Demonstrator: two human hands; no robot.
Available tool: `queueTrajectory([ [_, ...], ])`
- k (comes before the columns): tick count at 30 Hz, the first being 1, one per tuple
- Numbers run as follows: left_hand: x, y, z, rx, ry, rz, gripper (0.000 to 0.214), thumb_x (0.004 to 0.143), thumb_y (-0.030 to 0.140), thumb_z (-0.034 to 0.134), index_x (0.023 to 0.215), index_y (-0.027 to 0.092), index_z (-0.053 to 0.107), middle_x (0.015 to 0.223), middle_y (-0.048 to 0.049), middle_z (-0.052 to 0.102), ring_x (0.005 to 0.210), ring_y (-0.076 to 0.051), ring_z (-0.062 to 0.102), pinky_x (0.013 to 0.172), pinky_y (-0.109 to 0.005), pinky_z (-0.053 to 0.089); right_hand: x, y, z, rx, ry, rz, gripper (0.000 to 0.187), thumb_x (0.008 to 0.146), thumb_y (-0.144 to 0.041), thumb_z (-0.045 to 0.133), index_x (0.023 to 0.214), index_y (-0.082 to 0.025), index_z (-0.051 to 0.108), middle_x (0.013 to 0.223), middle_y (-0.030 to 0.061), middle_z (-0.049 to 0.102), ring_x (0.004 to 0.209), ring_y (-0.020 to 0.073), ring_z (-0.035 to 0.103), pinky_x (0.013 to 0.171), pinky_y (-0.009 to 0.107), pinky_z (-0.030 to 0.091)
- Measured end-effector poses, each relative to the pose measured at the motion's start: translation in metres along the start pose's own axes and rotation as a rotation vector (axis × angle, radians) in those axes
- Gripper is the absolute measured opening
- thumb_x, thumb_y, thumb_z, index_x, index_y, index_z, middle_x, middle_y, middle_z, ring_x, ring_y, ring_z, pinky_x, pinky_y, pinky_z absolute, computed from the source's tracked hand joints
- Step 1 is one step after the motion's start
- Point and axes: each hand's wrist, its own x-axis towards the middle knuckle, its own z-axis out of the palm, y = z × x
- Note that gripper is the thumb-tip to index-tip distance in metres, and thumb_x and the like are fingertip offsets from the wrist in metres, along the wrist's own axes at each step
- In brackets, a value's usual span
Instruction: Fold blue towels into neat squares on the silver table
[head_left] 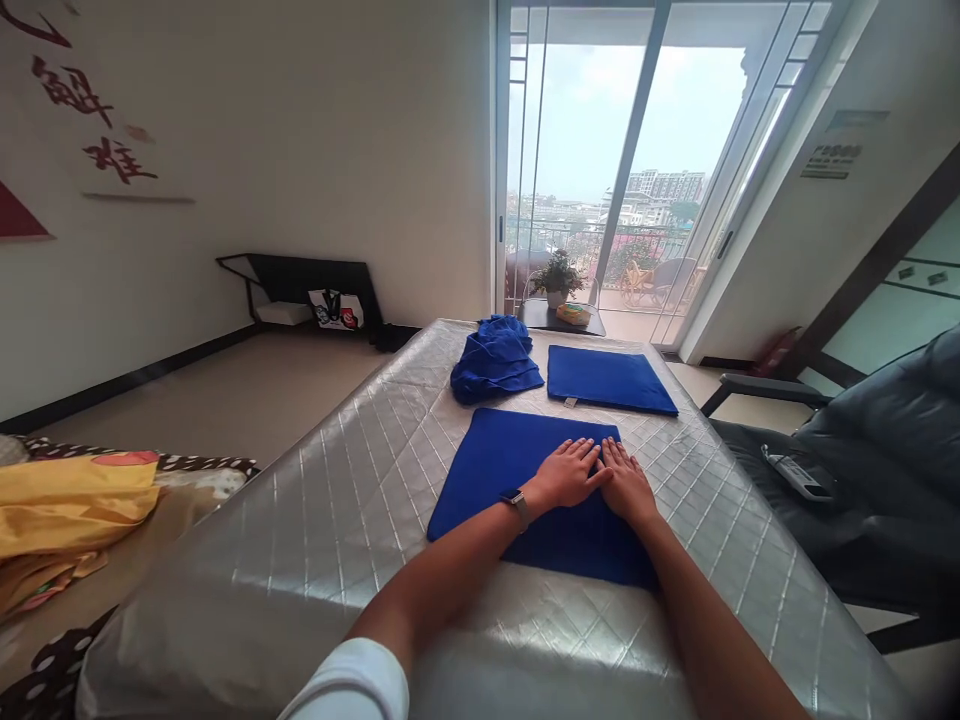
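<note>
A blue rectangular cloth (495, 470) lies flat on the silver quilted cover, nearest to me. Both hands press on its right part. My left hand (564, 474), with a watch on the wrist, rests palm down with fingers stretched out. Touching it, my right hand (627, 482) lies flat near the cloth's right edge, fingers extended. Beyond them is a second blue cloth (611, 378), laid flat, with a small white tag (571, 402) at its near edge. A crumpled heap of blue cloth (496, 362) sits to its left.
The silver quilted cover (360, 480) spreads over the whole work surface. A black armchair (885, 480) holding a remote control (799, 474) stands at the right. Yellow fabric (75, 500) lies at the left. Past the far edge, a potted plant (559, 278) stands before the glass doors.
</note>
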Motion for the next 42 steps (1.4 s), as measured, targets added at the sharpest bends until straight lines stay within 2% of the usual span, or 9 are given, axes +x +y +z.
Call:
queueTrajectory([
  [4, -0.012, -0.018, -0.002, -0.009, -0.059, -0.077, 0.075, 0.102, 0.062, 0.010, 0.154, 0.015, 0.035, 0.161, -0.0094, 0.032, 0.151, -0.021, 0.023, 0.123, -0.040, 0.017, 0.001, -0.001, -0.001, 0.018, -0.007, 0.017, 0.063, 0.103, -0.038, 0.016, 0.158, -0.009, 0.021, 0.166, 0.0084, 0.017, 0.153, 0.0200, 0.012, 0.123, 0.039, 0.013],
  [12, -0.079, -0.106, -0.040, 0.025, -0.147, -0.396, 0.084, 0.098, 0.069, 0.008, 0.158, 0.014, 0.026, 0.165, -0.0093, 0.020, 0.153, -0.025, 0.014, 0.124, -0.045, 0.011, 0.001, -0.003, -0.002, 0.033, 0.003, 0.034, 0.064, 0.102, -0.039, 0.016, 0.158, -0.008, 0.022, 0.165, 0.0068, 0.019, 0.152, 0.0195, 0.014, 0.123, 0.039, 0.012],
  [16, -0.103, -0.130, -0.047, 0.039, -0.133, -0.502, 0.085, 0.098, 0.070, 0.009, 0.158, 0.011, 0.023, 0.165, -0.0122, 0.017, 0.153, -0.026, 0.012, 0.124, -0.045, 0.012, 0.003, -0.001, 0.001, 0.016, 0.006, 0.036, 0.064, 0.102, -0.039, 0.014, 0.158, -0.008, 0.021, 0.165, 0.0067, 0.019, 0.152, 0.0193, 0.013, 0.123, 0.039, 0.013],
  [24, -0.105, -0.127, -0.046, 0.006, -0.090, -0.516, 0.087, 0.097, 0.070, 0.011, 0.157, 0.008, 0.026, 0.165, -0.0150, 0.018, 0.152, -0.029, 0.014, 0.124, -0.046, 0.012, 0.005, -0.003, -0.008, -0.082, -0.058, 0.042, 0.064, 0.101, -0.036, 0.014, 0.158, -0.008, 0.021, 0.165, 0.0083, 0.018, 0.152, 0.0209, 0.015, 0.122, 0.044, 0.017],
  [27, -0.106, -0.127, -0.047, 0.004, -0.082, -0.513, 0.087, 0.098, 0.070, 0.011, 0.157, 0.008, 0.026, 0.164, -0.0152, 0.019, 0.153, -0.029, 0.014, 0.124, -0.046, 0.012, 0.015, -0.008, -0.017, -0.129, -0.073, 0.060, 0.063, 0.100, -0.032, 0.017, 0.156, -0.007, 0.027, 0.164, 0.0095, 0.023, 0.151, 0.0226, 0.018, 0.122, 0.045, 0.015],
  [30, -0.107, -0.127, -0.047, 0.013, -0.074, -0.503, 0.087, 0.098, 0.069, 0.010, 0.157, 0.007, 0.027, 0.164, -0.0163, 0.019, 0.152, -0.029, 0.015, 0.124, -0.046, 0.013, 0.030, -0.010, -0.021, -0.109, -0.029, 0.059, 0.064, 0.100, -0.035, 0.016, 0.156, -0.005, 0.027, 0.164, 0.0108, 0.023, 0.152, 0.0222, 0.017, 0.123, 0.043, 0.015],
  [35, -0.108, -0.127, -0.045, 0.021, -0.055, -0.500, 0.084, 0.099, 0.068, 0.010, 0.156, 0.009, 0.029, 0.163, -0.0153, 0.021, 0.152, -0.029, 0.017, 0.123, -0.046, 0.015, 0.049, -0.003, -0.006, -0.042, -0.004, 0.083, 0.068, 0.101, -0.042, 0.014, 0.157, -0.004, 0.023, 0.165, 0.0105, 0.020, 0.152, 0.0217, 0.016, 0.123, 0.040, 0.016],
  [38, -0.108, -0.129, -0.043, 0.028, -0.040, -0.492, 0.083, 0.099, 0.068, 0.012, 0.156, 0.010, 0.029, 0.163, -0.0142, 0.023, 0.152, -0.028, 0.018, 0.123, -0.045, 0.015, 0.051, 0.002, 0.002, -0.023, 0.005, 0.084, 0.069, 0.101, -0.044, 0.014, 0.158, -0.005, 0.021, 0.165, 0.0100, 0.018, 0.152, 0.0217, 0.014, 0.123, 0.041, 0.015],
  [42, -0.109, -0.129, -0.043, 0.044, -0.050, -0.497, 0.081, 0.099, 0.067, 0.013, 0.157, 0.011, 0.028, 0.164, -0.0137, 0.023, 0.152, -0.028, 0.018, 0.123, -0.045, 0.016, 0.051, 0.003, 0.003, 0.013, -0.008, 0.075, 0.070, 0.101, -0.045, 0.013, 0.158, -0.005, 0.020, 0.165, 0.0104, 0.017, 0.153, 0.0213, 0.012, 0.123, 0.041, 0.013],
])
